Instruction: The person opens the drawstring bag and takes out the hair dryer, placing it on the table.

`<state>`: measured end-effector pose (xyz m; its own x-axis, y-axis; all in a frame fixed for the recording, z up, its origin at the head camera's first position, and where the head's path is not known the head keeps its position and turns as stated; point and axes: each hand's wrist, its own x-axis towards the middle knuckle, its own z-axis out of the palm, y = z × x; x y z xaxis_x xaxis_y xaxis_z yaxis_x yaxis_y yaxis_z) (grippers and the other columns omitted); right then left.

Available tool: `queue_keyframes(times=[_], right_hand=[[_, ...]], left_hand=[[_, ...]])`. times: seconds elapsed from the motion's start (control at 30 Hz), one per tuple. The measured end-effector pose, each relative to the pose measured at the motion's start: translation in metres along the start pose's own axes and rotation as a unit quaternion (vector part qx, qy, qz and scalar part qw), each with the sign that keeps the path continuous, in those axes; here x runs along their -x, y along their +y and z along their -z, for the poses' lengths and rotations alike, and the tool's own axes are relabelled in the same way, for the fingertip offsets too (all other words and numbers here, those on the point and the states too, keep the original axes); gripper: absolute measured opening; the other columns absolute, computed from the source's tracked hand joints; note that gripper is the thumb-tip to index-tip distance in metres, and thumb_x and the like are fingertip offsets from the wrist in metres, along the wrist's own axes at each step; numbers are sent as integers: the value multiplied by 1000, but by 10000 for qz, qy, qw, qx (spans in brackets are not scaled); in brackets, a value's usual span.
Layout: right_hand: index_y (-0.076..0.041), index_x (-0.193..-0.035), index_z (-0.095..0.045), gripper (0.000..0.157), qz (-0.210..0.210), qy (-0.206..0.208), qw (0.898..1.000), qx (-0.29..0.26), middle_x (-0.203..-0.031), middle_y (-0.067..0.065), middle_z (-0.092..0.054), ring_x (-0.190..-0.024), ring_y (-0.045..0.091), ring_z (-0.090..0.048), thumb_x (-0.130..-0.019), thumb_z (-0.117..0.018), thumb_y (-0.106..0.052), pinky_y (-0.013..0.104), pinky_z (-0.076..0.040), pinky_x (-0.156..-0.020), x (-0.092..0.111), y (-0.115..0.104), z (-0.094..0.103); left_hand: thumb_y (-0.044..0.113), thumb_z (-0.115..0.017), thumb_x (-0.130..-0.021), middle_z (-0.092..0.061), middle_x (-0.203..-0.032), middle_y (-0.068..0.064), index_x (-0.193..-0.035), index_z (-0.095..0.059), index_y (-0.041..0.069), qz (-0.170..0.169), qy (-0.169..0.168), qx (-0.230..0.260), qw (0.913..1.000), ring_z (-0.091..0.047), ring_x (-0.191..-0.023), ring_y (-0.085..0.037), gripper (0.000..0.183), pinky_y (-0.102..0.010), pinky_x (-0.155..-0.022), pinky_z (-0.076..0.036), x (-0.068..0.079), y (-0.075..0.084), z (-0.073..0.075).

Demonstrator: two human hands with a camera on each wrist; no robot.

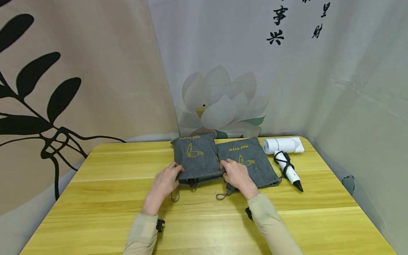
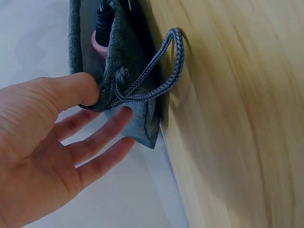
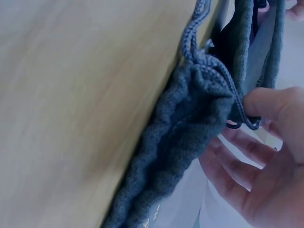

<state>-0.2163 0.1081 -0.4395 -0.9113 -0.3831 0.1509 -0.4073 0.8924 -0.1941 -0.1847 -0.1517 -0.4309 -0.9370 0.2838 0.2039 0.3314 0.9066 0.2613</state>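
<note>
A grey drawstring bag (image 1: 207, 163) with yellow "Hair Dryer" lettering lies at the back middle of the table, its mouth toward me. My left hand (image 1: 164, 182) pinches the left corner of that mouth, the other fingers spread beneath in the left wrist view. At the right corner my right hand (image 1: 237, 173) pinches the same bag's edge, above a second grey drawstring bag (image 1: 262, 173). Inside the held bag, the left wrist view shows a pink end (image 2: 98, 46) and a black cord sleeve (image 2: 103, 26); the rest is hidden by cloth.
To the right lies a white hair dryer (image 1: 282, 145), its handle (image 1: 288, 168) pointing toward me with a black cord wound around it. Drawstring loops (image 1: 221, 196) trail onto the wooden table (image 1: 197, 230). A printed curtain (image 1: 127, 71) hangs behind the table.
</note>
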Motion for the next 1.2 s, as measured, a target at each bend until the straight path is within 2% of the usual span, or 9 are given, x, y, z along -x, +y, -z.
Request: queue_keyframes(times=[0.2, 0.3, 0.53, 0.7, 0.9, 1.03, 1.2], right_hand=[[-17, -100, -64, 16, -50, -108, 9998, -173, -91, 2, -61, -57, 11, -45, -86, -67, -10, 26, -31, -44, 0, 1, 1], [-17, -100, -64, 16, -25, -91, 9998, -180, -91, 1, -61, -57, 11, -44, -86, -67, -10, 25, -30, -44, 0, 1, 1], [-15, -97, -63, 14, 255, 141, 9994, 209, -88, 2, -59, -58, 12, -46, -85, -67, -9, 25, -33, -44, 2, -3, -1], [-15, -90, -59, 16, 628, 538, 9953, 501, -83, 2, -55, -62, 15, -45, -81, -73, -13, 27, -35, -48, 4, -10, -2], [-15, -90, -60, 20, 1404, 1081, 9825, 574, -85, 2, -55, -68, 17, -48, -80, -76, -19, 29, -42, -57, 2, -22, -1], [-18, -93, -64, 12, 1694, 1215, 9765, 536, -84, -2, -60, -68, 14, -57, -84, -71, -18, 25, -45, -54, -2, -28, -1], [-18, -90, -65, 4, 1716, 1494, 9724, 512, -80, -4, -61, -62, 11, -60, -87, -68, -17, 20, -40, -44, -6, -32, 3]], left_hand=[[-5, -72, -73, -60, -109, -8, -108, -66, 13, 30, 17, 139, 9999, -47, -59, -15, 40, -24, -44, -35, 1, -3, 1], [-4, -72, -73, -60, -108, -7, -109, -66, 12, 1, -9, 173, 9998, -48, -61, -15, 40, -24, -46, -37, 1, -4, 1], [4, -72, -76, -60, -104, -6, -107, -67, 11, 58, -169, 122, 9998, -53, -68, -15, 32, -26, -52, -40, 0, -3, 2], [6, -71, -76, -61, -103, -7, -104, -68, 10, 28, -124, 7, 9999, -56, -70, -16, 28, -27, -53, -42, -1, -1, 4], [8, -71, -77, -62, -103, -8, -103, -67, 8, 15, -37, -39, 10000, -63, -79, -23, 26, -35, -61, -51, -2, 3, 8], [8, -71, -77, -62, -103, -8, -102, -68, 8, -10, 34, -72, 10000, -64, -80, -24, 25, -36, -62, -51, -1, 4, 10], [9, -72, -76, -63, -102, -8, -101, -68, 7, -11, 145, -87, 9999, -63, -76, -22, 25, -33, -58, -49, 0, 6, 12]])
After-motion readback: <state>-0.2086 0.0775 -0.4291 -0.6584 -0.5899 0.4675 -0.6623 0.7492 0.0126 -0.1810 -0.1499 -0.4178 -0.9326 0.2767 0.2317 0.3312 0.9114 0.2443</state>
